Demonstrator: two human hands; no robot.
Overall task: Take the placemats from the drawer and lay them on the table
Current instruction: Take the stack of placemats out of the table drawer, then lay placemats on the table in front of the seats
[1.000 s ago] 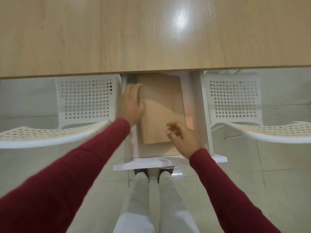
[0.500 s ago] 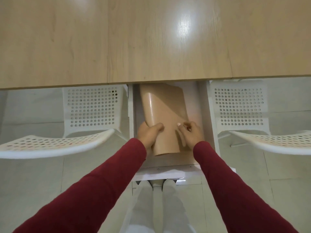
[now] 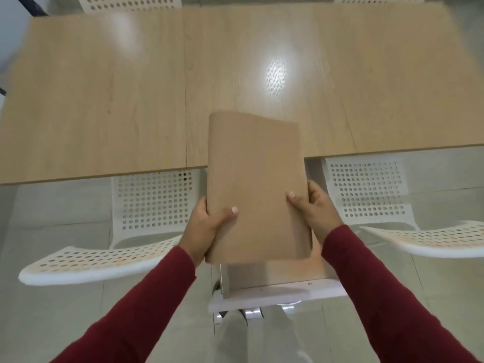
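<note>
Head view: placemats [image 3: 255, 184] now lifted clear of drawer [image 3: 275, 289], gripped by left hand [image 3: 207, 229] and right hand [image 3: 314, 208], far edge toward tabletop [image 3: 104, 100] at 12 o'clock; laying remains.

the person wears long dark red sleeves, one on each arm, plain and close-fitting, each ending at the wrist. the left hand [image 3: 207, 229] and the right hand [image 3: 318, 208] are bare. below, light grey trousers [image 3: 251, 339] show, smooth and unpatterned.

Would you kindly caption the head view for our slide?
Both hands lift tan placemats from the open drawer toward the table.
</note>
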